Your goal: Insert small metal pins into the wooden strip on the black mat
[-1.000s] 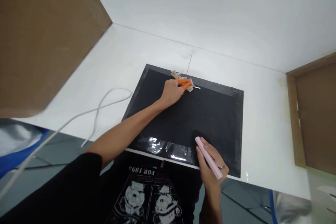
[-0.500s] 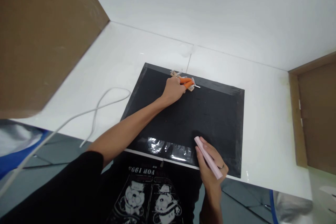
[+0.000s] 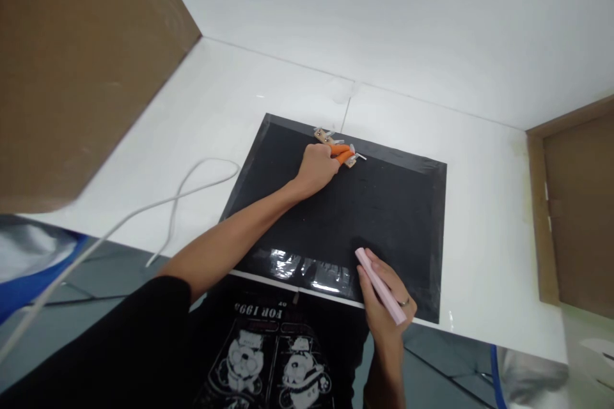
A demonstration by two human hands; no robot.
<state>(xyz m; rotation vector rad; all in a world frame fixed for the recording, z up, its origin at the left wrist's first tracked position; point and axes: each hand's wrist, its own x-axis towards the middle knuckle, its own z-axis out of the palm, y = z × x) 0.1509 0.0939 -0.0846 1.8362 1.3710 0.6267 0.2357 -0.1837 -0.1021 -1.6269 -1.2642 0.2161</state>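
My left hand [image 3: 316,166] reaches to the far edge of the black mat [image 3: 384,211]. Its fingers are closed on an orange two-armed tool [image 3: 341,151], whose kind I cannot make out; its arms come together toward the right. Beside and under the tool lies a small wooden strip [image 3: 321,135] with screws and clear plastic tabs, partly covered by the hand. A thin pale rod sticks out at its right end. Near the mat's front edge, my right hand [image 3: 386,300] is wrapped round a pink bar [image 3: 381,286], held at a slant and pointing up to the left.
The mat lies on a white table [image 3: 489,236]. A white cable [image 3: 192,190] loops over the table's left side and hangs past its front edge. Brown panels stand at the left [image 3: 86,77] and right [image 3: 582,204], with a white wall [image 3: 384,13] behind.
My left hand has shifted very slightly, and a little more of the wooden strip shows beyond it. My right hand keeps the pink bar in the same place.
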